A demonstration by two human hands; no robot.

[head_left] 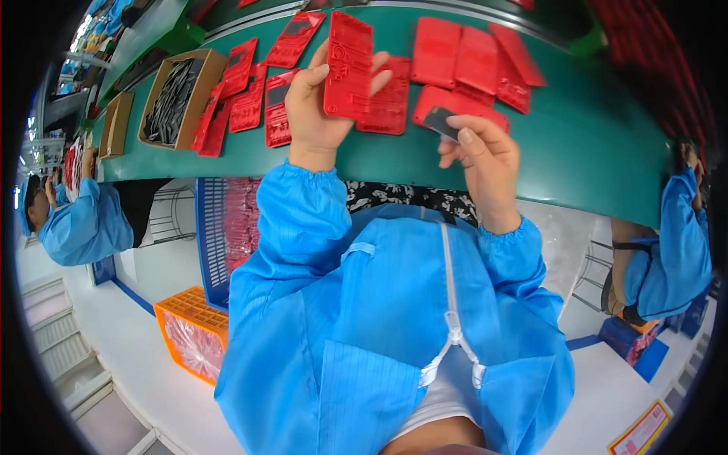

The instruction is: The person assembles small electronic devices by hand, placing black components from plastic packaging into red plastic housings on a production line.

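My left hand (317, 114) grips a red plastic shell (349, 68) upright above the green table, its ribbed inner side showing. The thumb lies along its left edge and fingertips show past its right edge. In my right hand (487, 155), a small flat dark grey rectangular piece (441, 122) is pinched between thumb and fingers, tilted, to the right of the shell. Behind that piece lies a red shell (474, 108) on the table. Another red shell (388, 102) lies partly hidden behind my left hand's shell.
Several red shells (250, 106) lie at left, beside a cardboard box (199, 64) of thin dark strips. More red shells (437, 49) are stacked at right on the green table (584, 144). Blue (214, 250) and orange crates (189, 303) stand below left. Co-workers (83, 216) sit at both sides.
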